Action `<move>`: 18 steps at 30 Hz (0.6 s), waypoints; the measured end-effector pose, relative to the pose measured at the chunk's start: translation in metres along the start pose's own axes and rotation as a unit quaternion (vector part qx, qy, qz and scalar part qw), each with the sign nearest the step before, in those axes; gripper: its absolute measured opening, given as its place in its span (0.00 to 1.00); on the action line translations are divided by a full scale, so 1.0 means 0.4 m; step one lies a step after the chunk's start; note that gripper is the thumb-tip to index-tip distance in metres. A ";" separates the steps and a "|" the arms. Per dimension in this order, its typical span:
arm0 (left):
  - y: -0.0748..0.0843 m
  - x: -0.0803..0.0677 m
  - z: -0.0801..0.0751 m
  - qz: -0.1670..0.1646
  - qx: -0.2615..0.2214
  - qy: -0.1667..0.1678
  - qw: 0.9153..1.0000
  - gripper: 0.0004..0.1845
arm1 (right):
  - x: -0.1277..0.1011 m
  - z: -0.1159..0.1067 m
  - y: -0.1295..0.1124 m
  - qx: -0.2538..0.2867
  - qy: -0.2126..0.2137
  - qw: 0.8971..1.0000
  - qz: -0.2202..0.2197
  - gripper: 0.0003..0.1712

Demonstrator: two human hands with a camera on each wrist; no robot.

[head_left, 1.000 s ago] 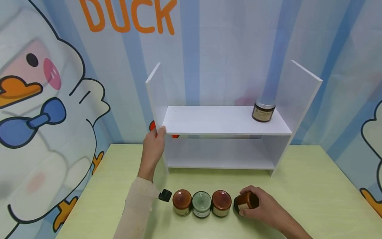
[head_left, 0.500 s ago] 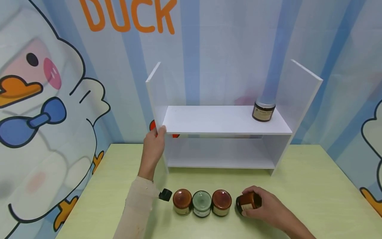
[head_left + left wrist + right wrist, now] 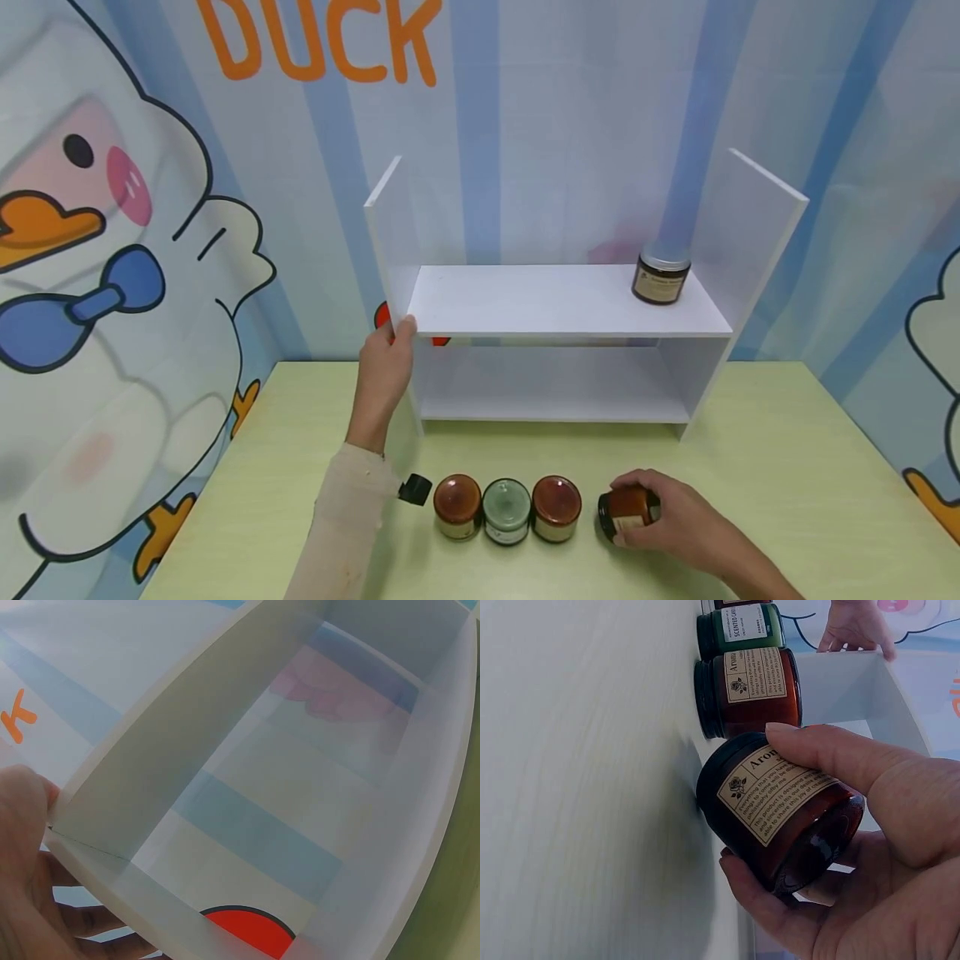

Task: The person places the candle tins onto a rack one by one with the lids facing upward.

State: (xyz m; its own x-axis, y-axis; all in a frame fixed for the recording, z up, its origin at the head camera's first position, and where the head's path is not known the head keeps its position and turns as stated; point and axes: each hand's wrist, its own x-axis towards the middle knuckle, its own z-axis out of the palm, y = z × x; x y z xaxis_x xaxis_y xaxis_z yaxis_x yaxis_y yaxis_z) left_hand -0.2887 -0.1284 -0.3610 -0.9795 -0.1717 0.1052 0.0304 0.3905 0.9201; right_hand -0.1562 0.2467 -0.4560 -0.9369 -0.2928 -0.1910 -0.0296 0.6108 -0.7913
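My right hand (image 3: 622, 510) grips an amber jar (image 3: 634, 505) with a black lid, tipped on its side just above the table at the right end of the jar row. The right wrist view shows the thumb on top of this jar (image 3: 795, 817) and the fingers under it, in my right hand (image 3: 754, 796). My left hand (image 3: 393, 337) holds the left wall of the white shelf (image 3: 555, 304), thumb on the front edge. The left wrist view shows that hand (image 3: 52, 855) against the shelf wall (image 3: 150, 900).
Three upright jars stand in a row on the green table (image 3: 750, 467): amber (image 3: 458, 507), green (image 3: 507, 512), amber (image 3: 557, 508). Another dark jar (image 3: 661, 278) sits at the right end of the shelf's upper board. A small black object (image 3: 415, 490) lies by my left sleeve.
My right hand has shifted slightly right and down with the tipped amber jar. The left hand and the shelf have stayed put.
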 end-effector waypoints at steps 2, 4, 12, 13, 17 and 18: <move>0.000 0.000 0.000 0.000 0.001 0.000 1.000 0.32 | 0.001 -0.003 0.001 -0.007 -0.005 1.000 -0.006 0.39; 0.000 0.001 0.000 0.001 0.002 0.001 1.000 0.32 | 0.002 -0.005 0.001 -0.011 -0.009 1.000 -0.009 0.38; -0.001 0.000 0.003 0.001 0.003 0.003 1.000 0.32 | 0.001 -0.005 -0.004 -0.043 -0.012 0.999 -0.020 0.35; -0.001 -0.001 0.003 0.002 0.003 0.002 1.000 0.32 | 0.000 -0.005 -0.005 -0.043 -0.011 0.999 -0.020 0.35; 0.000 -0.001 0.002 0.002 0.000 0.002 1.000 0.32 | -0.003 -0.005 -0.007 -0.046 -0.005 0.999 -0.008 0.36; 0.000 -0.001 0.001 0.003 0.000 0.002 1.000 0.32 | -0.003 -0.006 -0.007 -0.045 -0.003 0.999 -0.004 0.37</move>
State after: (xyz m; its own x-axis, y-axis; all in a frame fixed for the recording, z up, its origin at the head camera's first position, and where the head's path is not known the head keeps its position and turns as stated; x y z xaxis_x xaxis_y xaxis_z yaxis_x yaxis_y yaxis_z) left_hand -0.2883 -0.1279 -0.3614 -0.9787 -0.1724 0.1114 0.0356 0.3920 0.9193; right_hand -0.1556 0.2469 -0.4522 -0.9344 -0.3022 -0.1885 -0.0683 0.6714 -0.7379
